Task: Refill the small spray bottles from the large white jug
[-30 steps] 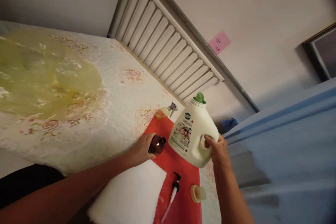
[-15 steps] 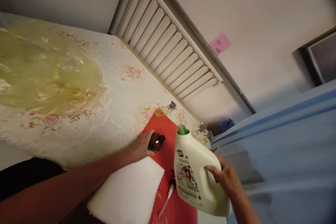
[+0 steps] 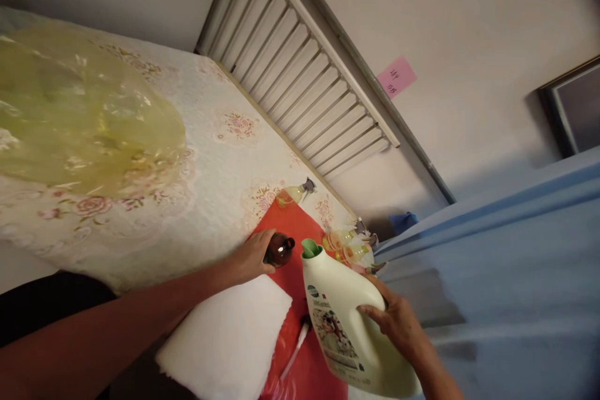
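Note:
My left hand (image 3: 255, 254) is wrapped around a dark brown bottle (image 3: 280, 250) that stands on a red mat (image 3: 293, 225); its narrow neck points up without a cap or pump. By its handle, my right hand (image 3: 387, 312) grips a large pale green detergent jug (image 3: 347, 319), tilted toward the brown bottle. The jug's green spout (image 3: 310, 249) is close to the bottle's neck but apart from it, and no liquid shows between them. A pump top (image 3: 300, 340) with a pale tube lies on the red mat, partly behind the jug. White folded cloth or paper (image 3: 229, 337) lies beside my left forearm.
Several clear spray bottles with yellowish liquid, one a spray bottle (image 3: 290, 194), stand beyond the mat. A yellow plastic bag (image 3: 84, 112) covers the left of the floral tablecloth (image 3: 225, 169). A radiator (image 3: 300, 69) runs along the wall; a blue curtain (image 3: 506, 275) hangs at right.
The jug in my right hand has tipped further left, its spout now nearer the brown bottle's neck. More of the spray bottles behind it show. My left hand stays on the brown bottle.

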The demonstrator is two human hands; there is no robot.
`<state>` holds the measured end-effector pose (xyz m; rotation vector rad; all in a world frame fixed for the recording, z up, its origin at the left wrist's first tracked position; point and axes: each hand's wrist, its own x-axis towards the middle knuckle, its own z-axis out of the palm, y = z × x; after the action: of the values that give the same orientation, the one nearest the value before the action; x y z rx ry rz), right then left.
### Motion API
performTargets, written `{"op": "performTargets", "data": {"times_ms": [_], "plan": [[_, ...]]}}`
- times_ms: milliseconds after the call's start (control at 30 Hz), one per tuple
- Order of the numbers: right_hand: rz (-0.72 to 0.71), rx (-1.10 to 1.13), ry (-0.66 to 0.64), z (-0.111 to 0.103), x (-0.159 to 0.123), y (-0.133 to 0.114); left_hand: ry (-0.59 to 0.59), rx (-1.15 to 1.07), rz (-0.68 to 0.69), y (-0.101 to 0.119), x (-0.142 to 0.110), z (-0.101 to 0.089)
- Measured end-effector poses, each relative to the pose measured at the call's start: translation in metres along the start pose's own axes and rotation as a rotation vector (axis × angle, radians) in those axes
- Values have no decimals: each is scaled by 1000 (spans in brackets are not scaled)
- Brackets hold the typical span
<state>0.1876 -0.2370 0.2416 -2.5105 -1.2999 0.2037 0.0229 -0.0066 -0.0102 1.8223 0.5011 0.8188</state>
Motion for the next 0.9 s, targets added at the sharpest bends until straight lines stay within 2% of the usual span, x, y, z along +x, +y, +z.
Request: {"op": "performTargets", "data": {"times_ms": [100, 233, 533, 900], "plan": [[-14, -10, -108, 1, 5, 5, -21, 15, -7, 4, -1, -3], [-25, -36, -154, 2, 10, 5, -21, 26, 0, 7, -1, -5], [-24, -102, -191, 2, 15, -3, 9, 14, 45, 11, -3, -7], [19, -141, -251, -5, 23, -17, -33, 15, 8, 16, -2, -11]]}}
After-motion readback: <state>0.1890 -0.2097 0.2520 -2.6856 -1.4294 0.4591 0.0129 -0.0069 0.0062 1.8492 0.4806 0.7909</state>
